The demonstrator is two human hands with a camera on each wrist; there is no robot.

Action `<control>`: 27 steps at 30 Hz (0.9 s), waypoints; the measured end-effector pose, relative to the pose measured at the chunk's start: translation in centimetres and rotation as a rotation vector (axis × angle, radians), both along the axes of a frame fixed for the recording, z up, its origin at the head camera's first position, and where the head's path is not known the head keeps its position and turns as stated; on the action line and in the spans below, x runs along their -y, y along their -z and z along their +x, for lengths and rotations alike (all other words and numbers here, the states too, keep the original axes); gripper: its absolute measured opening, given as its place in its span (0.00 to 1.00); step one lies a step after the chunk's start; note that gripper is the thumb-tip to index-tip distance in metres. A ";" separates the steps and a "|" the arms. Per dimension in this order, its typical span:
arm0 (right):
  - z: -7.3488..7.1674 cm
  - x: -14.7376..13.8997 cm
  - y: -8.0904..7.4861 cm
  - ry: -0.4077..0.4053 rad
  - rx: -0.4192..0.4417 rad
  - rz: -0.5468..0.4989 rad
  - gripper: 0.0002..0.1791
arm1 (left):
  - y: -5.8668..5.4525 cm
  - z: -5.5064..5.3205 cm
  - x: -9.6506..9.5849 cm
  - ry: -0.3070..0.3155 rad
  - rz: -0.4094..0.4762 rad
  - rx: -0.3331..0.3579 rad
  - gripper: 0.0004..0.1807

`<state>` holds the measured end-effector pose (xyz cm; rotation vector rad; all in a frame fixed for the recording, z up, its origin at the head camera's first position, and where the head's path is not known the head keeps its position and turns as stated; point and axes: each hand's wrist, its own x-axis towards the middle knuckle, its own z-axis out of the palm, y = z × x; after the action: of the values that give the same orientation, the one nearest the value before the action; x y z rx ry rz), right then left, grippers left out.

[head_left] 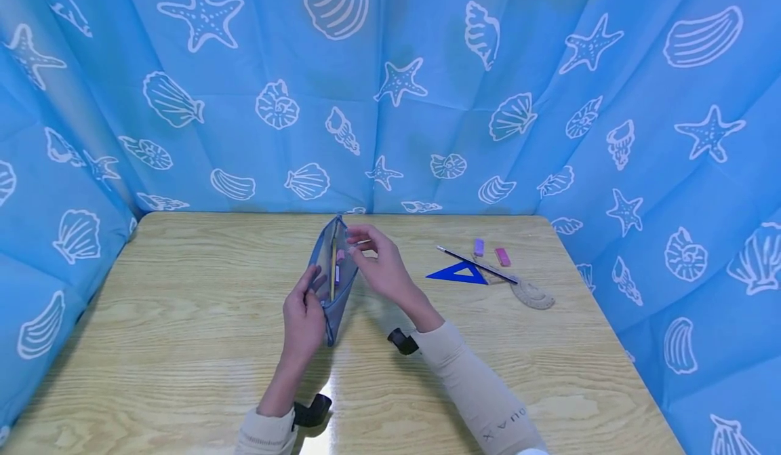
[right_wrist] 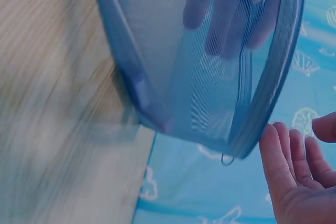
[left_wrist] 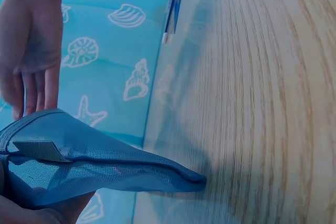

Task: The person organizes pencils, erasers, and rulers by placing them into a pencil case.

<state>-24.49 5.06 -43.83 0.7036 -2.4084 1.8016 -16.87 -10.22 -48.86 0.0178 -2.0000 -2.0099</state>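
A blue mesh zip pouch (head_left: 339, 314) stands tilted above the table, its zip undone and its mouth spread. Inside lie a yellowish pencil (head_left: 333, 265), a pink eraser (head_left: 340, 255) and a small purple-and-white piece, perhaps another eraser (head_left: 337, 275). My left hand (head_left: 304, 319) grips the pouch's left side near its close end; through the mesh its fingers (right_wrist: 223, 35) show in the right wrist view. At the far right of the rim is my right hand (head_left: 384, 265), holding nothing, fingers loosely extended. In the right wrist view its fingertips are at the zip edge; contact is unclear.
To the right on the wooden table (head_left: 201, 292) lie a blue set square (head_left: 445, 274), a dark pencil (head_left: 454, 254), a clear protractor (head_left: 537, 298), a purple eraser (head_left: 478, 247) and a pink-red eraser (head_left: 502, 257). A blue shell-print curtain (head_left: 421, 129) surrounds the table's back and sides.
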 end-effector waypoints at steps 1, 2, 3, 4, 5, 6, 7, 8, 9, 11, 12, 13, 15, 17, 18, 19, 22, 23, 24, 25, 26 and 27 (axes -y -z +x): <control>0.0 -0.3 0.1 0.003 0.004 -0.011 0.18 | 0.0 0.0 0.0 -0.001 -0.003 -0.001 0.27; 0.1 -0.5 0.2 0.010 0.016 -0.021 0.18 | 0.0 0.0 0.0 -0.003 -0.004 0.004 0.27; 0.2 -0.8 0.3 0.018 0.026 -0.025 0.18 | 0.0 0.0 0.0 -0.005 -0.003 0.004 0.27; 0.3 -1.1 0.4 0.025 0.036 -0.034 0.17 | 0.1 0.0 0.0 -0.007 -0.003 0.001 0.27; 0.4 -1.3 0.5 0.035 0.047 -0.040 0.17 | 0.1 0.0 0.0 -0.009 -0.002 0.000 0.27; 0.4 -1.5 0.6 0.041 0.050 -0.047 0.17 | 0.0 0.0 0.0 -0.009 0.002 -0.003 0.27; 0.5 -1.8 0.7 0.049 0.050 -0.050 0.16 | 0.0 0.0 0.0 -0.007 0.007 -0.004 0.27; 0.6 -2.0 0.8 0.058 0.051 -0.050 0.16 | 0.0 0.0 0.0 -0.005 0.013 -0.004 0.27; 0.6 -2.2 1.0 0.064 0.050 -0.052 0.15 | 0.0 0.0 0.0 -0.002 0.014 -0.004 0.27; 0.7 -2.8 1.4 0.075 0.054 -0.046 0.14 | -0.1 0.0 0.0 0.002 0.019 0.003 0.27; 0.8 -3.0 1.6 0.076 0.055 -0.037 0.14 | -0.1 0.1 0.0 0.005 0.017 0.003 0.27; 0.8 -3.3 1.7 0.077 0.060 -0.026 0.14 | -0.1 0.1 0.0 0.005 0.015 0.007 0.27; 1.0 -3.9 2.1 0.068 0.072 0.004 0.13 | -0.1 0.2 0.0 0.006 0.011 0.014 0.27; 1.0 -4.5 2.4 0.049 0.092 0.045 0.12 | -0.2 0.2 0.0 0.008 0.009 0.013 0.27; 1.1 -4.8 2.6 0.033 0.103 0.064 0.12 | -0.2 0.2 0.0 0.011 0.009 0.013 0.28; 1.1 -5.2 2.8 0.019 0.113 0.085 0.12 | -0.2 0.2 0.0 0.012 0.007 0.018 0.28; 1.2 -6.4 3.5 -0.023 0.127 0.142 0.12 | -0.2 0.1 0.0 0.015 0.005 0.018 0.27; 1.2 -6.8 3.8 -0.035 0.125 0.162 0.12 | -0.2 0.1 0.0 0.017 0.003 0.018 0.27; 1.2 -7.2 4.0 -0.047 0.125 0.172 0.12 | -0.2 0.1 0.0 0.017 0.000 0.018 0.27; 1.2 -7.6 4.2 -0.051 0.124 0.190 0.12 | -0.2 0.1 0.0 0.016 -0.003 0.015 0.27; 1.4 -7.9 4.0 -0.057 0.122 0.203 0.12 | -0.2 0.1 0.0 0.015 -0.002 0.012 0.27; 1.5 -8.4 4.2 -0.058 0.117 0.217 0.12 | -0.2 0.1 -0.1 0.017 -0.004 0.008 0.27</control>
<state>-23.01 13.46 -48.03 0.7095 -2.7176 1.6615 -16.72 -10.16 -48.65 0.0072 -2.0157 -2.0190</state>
